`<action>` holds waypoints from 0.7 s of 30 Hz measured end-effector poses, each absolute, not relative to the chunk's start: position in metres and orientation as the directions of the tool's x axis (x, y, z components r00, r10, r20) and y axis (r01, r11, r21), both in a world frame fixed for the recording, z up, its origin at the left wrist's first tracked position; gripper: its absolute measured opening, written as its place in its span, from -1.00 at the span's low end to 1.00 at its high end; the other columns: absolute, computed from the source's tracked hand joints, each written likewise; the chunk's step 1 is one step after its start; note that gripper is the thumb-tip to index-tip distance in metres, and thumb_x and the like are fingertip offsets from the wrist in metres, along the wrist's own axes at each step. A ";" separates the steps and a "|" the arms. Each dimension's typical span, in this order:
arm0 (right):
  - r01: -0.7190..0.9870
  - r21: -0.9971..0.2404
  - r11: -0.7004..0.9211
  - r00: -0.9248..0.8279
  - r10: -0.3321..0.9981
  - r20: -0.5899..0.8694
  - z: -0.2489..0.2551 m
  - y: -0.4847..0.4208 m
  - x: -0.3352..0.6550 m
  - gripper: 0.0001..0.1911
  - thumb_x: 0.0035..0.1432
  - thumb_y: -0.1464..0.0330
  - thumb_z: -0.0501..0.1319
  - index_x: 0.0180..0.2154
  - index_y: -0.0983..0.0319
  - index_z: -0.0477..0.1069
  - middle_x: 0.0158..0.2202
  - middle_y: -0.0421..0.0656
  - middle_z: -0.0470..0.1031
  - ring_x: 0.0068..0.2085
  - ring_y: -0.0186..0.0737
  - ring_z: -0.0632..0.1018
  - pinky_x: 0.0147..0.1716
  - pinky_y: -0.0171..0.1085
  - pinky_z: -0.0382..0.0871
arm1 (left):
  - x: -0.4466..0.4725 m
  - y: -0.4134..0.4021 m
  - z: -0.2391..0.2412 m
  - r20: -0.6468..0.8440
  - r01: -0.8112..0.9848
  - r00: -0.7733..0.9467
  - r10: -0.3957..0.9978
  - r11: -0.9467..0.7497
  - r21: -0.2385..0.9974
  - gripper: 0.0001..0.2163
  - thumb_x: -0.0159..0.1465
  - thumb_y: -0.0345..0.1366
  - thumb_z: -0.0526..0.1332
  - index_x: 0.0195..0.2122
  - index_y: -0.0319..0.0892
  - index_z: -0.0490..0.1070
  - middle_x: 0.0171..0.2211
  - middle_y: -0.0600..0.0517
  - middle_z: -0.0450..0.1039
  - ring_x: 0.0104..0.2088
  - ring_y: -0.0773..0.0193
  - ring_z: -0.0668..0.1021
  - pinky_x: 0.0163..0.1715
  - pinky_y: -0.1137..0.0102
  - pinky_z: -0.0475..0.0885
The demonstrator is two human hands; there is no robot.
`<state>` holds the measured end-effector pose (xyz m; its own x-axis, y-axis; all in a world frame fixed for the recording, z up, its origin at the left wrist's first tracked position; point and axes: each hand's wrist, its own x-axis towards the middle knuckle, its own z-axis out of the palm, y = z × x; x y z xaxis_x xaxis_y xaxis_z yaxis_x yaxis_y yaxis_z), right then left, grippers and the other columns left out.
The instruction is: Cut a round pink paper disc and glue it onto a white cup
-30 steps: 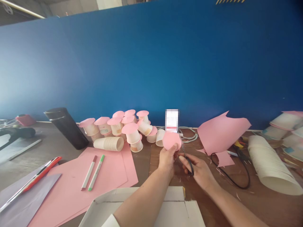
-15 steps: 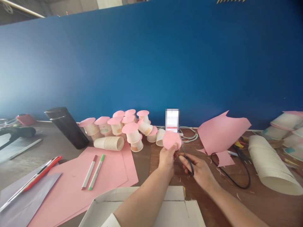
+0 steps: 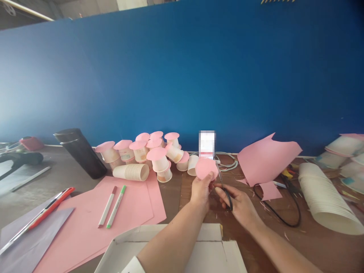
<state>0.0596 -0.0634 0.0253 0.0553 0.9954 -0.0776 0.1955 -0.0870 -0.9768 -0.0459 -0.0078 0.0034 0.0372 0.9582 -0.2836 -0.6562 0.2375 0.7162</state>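
A round piece of pink paper [image 3: 206, 168] is pinched in my left hand [image 3: 201, 189], thumb on the near face. My right hand [image 3: 237, 203] grips a pair of scissors [image 3: 227, 195] by its black handles. The blades point up along the right edge of the pink circle. Behind the paper stands a lit phone [image 3: 207, 144], its screen blurred. Just left of the circle a white paper cup [image 3: 192, 165] lies on its side. My left fingers behind the paper are partly hidden.
Several paper cups with pink paper tops [image 3: 157, 155] crowd the left back. Pink sheets [image 3: 131, 212] carry two markers [image 3: 116, 206]. A utility knife [image 3: 48, 210], black bottle [image 3: 82, 153], cup stack [image 3: 327, 197], cut pink sheet [image 3: 267, 159] and white cardboard [image 3: 216, 256] lie around.
Almost nothing differs. Both hands, the pink circle and the scissors stay in nearly the same place, with the scissor blades only slightly shifted.
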 end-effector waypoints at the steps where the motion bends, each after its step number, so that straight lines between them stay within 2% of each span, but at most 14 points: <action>1: 0.197 -0.976 -0.090 0.056 0.995 -0.080 0.025 -0.063 0.060 -0.50 -0.02 -0.01 0.28 -0.19 0.25 0.53 -0.60 -0.27 0.37 -0.54 -0.31 0.37 -0.51 -0.34 0.26 | -0.046 -0.008 0.003 -0.279 -0.661 0.038 0.960 0.233 0.713 -0.68 -0.07 -0.23 0.43 -0.33 -0.27 0.46 -0.44 0.01 0.47 -0.45 0.38 0.47 -0.42 0.47 0.33; 11: 0.225 -0.973 -0.054 0.014 0.999 -0.053 0.018 -0.063 0.064 -0.44 0.10 -0.04 0.18 -0.07 0.26 0.47 -0.47 -0.18 0.48 -0.44 -0.22 0.47 -0.45 -0.30 0.30 | -0.047 -0.012 0.011 -0.329 -0.708 0.078 0.941 0.285 0.647 -0.68 -0.08 -0.23 0.45 -0.38 -0.25 0.41 -0.46 0.00 0.44 -0.46 0.36 0.47 -0.44 0.47 0.33; 17: 0.241 -0.970 -0.029 -0.008 0.999 -0.032 0.019 -0.063 0.063 -0.47 0.13 -0.03 0.15 -0.08 0.24 0.48 -0.47 -0.19 0.47 -0.43 -0.22 0.46 -0.45 -0.30 0.28 | -0.047 -0.015 0.013 -0.407 -0.617 0.261 0.875 0.475 0.627 -0.61 -0.04 -0.04 0.38 -0.35 -0.23 0.36 -0.55 0.05 0.36 -0.65 0.38 0.35 -0.70 0.46 0.15; 21: 0.248 -0.968 -0.030 0.007 1.000 -0.030 0.023 -0.064 0.061 -0.47 0.11 -0.04 0.15 -0.12 0.23 0.50 -0.48 -0.20 0.47 -0.44 -0.22 0.46 -0.45 -0.31 0.28 | -0.046 -0.017 0.014 -0.355 -0.620 0.272 0.894 0.445 0.646 -0.61 -0.03 -0.05 0.37 -0.35 -0.22 0.34 -0.57 0.07 0.33 -0.68 0.37 0.33 -0.75 0.45 0.11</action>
<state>0.0612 -0.0640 0.0226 0.0068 0.9995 -0.0295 0.2482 -0.0303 -0.9682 -0.0459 -0.0169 0.0142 0.2721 0.8944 -0.3551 -0.6202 0.4451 0.6460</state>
